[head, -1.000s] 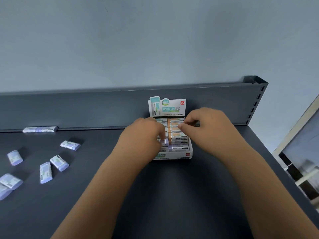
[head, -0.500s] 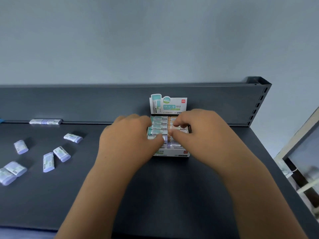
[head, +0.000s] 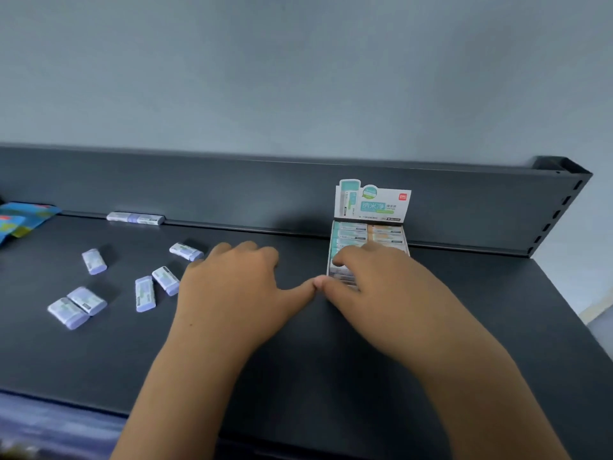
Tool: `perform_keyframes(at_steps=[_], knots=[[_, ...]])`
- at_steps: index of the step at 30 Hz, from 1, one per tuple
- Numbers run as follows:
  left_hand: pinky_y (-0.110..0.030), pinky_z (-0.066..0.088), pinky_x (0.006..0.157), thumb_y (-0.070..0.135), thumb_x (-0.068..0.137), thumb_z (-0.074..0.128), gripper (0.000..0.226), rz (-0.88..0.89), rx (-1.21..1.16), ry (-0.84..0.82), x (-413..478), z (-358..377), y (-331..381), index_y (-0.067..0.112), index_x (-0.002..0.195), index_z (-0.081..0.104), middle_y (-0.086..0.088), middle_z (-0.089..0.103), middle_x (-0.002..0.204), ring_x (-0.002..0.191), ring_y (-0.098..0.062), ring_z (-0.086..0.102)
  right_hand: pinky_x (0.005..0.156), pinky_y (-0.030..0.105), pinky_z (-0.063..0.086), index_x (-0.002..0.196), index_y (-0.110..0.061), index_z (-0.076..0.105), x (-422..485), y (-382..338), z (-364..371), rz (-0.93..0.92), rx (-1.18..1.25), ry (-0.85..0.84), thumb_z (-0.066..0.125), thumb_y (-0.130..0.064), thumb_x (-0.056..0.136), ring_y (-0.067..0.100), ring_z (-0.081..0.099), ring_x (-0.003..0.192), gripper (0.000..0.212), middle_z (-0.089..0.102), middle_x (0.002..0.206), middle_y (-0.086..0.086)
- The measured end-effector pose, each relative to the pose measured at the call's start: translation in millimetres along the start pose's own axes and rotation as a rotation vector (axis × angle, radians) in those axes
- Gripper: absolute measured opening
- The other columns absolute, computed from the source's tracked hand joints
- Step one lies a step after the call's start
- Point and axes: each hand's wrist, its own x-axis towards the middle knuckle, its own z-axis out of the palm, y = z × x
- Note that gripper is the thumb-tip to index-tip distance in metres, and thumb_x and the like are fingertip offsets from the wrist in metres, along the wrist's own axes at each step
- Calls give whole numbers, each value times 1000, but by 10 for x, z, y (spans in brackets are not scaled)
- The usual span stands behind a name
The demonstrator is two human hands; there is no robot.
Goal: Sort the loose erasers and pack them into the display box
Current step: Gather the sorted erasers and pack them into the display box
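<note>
My left hand (head: pixel 232 287), spread and empty, has left the display box (head: pixel 374 204) right of centre for the loose erasers (head: pixel 145 293) at left: next pickup, I judge. My right hand (head: pixel 378 283) covers the box's front rows; its grip I cannot tell.

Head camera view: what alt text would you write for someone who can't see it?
A person's right hand rests on the front of a display box packed with green and orange erasers on a dark shelf. The left hand, spread palm-down, is beside it, nearer the loose purple erasers scattered at left.
</note>
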Motion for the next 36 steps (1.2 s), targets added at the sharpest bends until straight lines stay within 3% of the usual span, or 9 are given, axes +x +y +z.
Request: perform_keyframes(at_steps=[5,11,14,19,28,32,36], knots=[[-36,48,82,91,64,12,86,56,-19,-22,98,16,-504,31,95,65,11,64,97,101,-15,55,86,38,47,129,-34,53,88,-429,148,50,9,40,40,-68,95,16,52,113,50,55,117,-10],[-35,47,81,86,72,12,79,129,0,-23,187,17,-1213,34,102,64,12,64,100,103,-13,56,90,37,49,126,-33,55,254,-1080,471,66,53,86,45,-65,95,13,50,111,46,54,118,-12],[-33,38,74,84,71,10,81,123,18,-5,162,56,-1500,40,108,66,14,66,99,102,-12,57,89,35,49,128,-35,54,316,-1340,617,51,66,92,47,-63,95,12,49,114,44,53,121,-13],[-35,48,77,82,72,19,71,101,10,-29,156,55,-1909,33,95,64,10,62,90,94,-15,56,90,35,50,125,-36,55,402,-1636,745,12,87,74,49,-62,93,10,49,114,42,50,122,-15],[-35,49,84,82,79,34,64,10,-122,-102,286,40,-2541,36,109,65,14,64,108,109,-13,54,88,37,49,120,-35,57,637,-2013,798,18,39,31,48,-60,92,12,51,108,38,55,113,-14],[-33,47,82,81,76,52,58,41,-177,-144,426,72,-2885,36,109,65,17,61,113,112,-12,53,89,38,49,122,-35,57,774,-2251,900,69,19,46,54,-54,93,14,52,110,35,54,117,-12],[-38,50,90,71,81,59,49,103,-260,-194,586,178,-3227,36,116,64,17,59,118,117,-14,52,90,40,50,121,-34,60,970,-2472,1043,107,-14,36,55,-50,93,17,54,111,32,55,114,-10]])
